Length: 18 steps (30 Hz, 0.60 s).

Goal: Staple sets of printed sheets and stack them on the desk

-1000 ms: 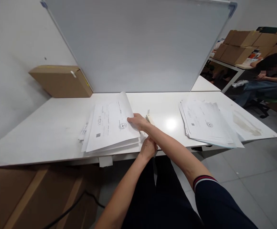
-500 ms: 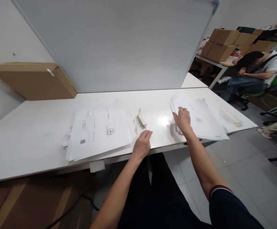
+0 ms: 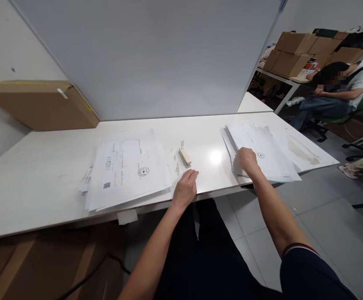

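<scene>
A stack of printed papers (image 3: 267,166) with a round stamp lies on the right of the table. My right hand (image 3: 248,161) is on its left side, fingers curled round the paper edge; how many sheets they hold is hidden. My left hand (image 3: 184,189) rests at the table's front edge, fingers drawn together, with nothing visible in them. Just beyond it lies a cream stapler (image 3: 185,157), untouched. Left of the stapler is another stack of printed papers (image 3: 128,175), with a stamp and a square code on its top sheet.
A large whiteboard (image 3: 156,62) stands along the back of the white table (image 3: 50,175). A cardboard box (image 3: 44,106) leans at the back left. To the right, a seated person (image 3: 356,91) bends forward near stacked cartons (image 3: 289,64).
My right hand has moved right and slightly down, from spread fingers by the right stack's left edge to curled fingers on it. My left hand stays nearly still.
</scene>
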Each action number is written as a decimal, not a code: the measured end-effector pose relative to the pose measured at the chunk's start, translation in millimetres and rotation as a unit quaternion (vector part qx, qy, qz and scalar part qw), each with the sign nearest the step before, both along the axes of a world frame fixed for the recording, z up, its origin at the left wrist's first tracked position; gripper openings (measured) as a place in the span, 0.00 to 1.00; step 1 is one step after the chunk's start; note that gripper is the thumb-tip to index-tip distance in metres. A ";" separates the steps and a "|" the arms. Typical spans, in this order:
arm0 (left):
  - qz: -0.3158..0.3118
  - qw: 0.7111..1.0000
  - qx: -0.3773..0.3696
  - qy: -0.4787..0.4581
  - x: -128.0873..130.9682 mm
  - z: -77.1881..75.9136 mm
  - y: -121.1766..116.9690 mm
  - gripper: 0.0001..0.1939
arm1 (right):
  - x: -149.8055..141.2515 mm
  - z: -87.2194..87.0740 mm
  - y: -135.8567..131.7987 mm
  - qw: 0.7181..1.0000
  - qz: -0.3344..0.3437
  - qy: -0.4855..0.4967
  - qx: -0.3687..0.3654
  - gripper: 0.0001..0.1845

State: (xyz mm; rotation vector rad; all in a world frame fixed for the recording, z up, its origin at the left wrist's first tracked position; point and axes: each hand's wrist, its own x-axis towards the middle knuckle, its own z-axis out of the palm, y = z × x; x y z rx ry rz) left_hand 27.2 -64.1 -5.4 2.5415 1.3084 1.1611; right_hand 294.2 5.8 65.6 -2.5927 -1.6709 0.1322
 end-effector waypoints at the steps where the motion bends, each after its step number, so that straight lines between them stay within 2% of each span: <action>1: -0.001 1.000 0.000 0.000 0.1 0.3 -0.1 0.19 | 4.3 2.6 -1.6 1.000 0.002 0.003 0.011 0.12; 5: -0.001 1.000 -0.010 -0.004 0.1 0.9 -0.5 0.19 | 20.1 10.8 -12.2 0.998 0.018 0.031 0.052 0.16; 8: -0.007 1.000 -0.024 -0.015 -0.7 1.3 -0.5 0.19 | 27.3 11.8 -21.9 0.990 0.007 0.106 0.097 0.15; 11: -0.020 0.995 -0.065 -0.067 -1.0 4.0 -0.6 0.19 | 27.9 13.4 -34.7 0.963 -0.004 0.218 0.159 0.14; 13: -0.021 0.981 -0.126 -0.146 1.3 8.3 -1.1 0.17 | 22.6 17.0 -47.0 0.943 0.006 0.274 0.189 0.15; 15: -0.017 0.935 -0.230 -0.269 7.2 15.0 -1.8 0.14 | 11.6 21.5 -62.6 0.920 0.022 0.335 0.202 0.16; 16: -0.017 0.894 -0.295 -0.337 11.3 19.2 -2.1 0.13 | 4.0 23.3 -71.1 0.907 0.032 0.368 0.201 0.17; 18: -0.036 0.781 -0.429 -0.452 21.3 28.2 -2.4 0.18 | -14.1 24.3 -88.0 0.882 0.058 0.430 0.186 0.18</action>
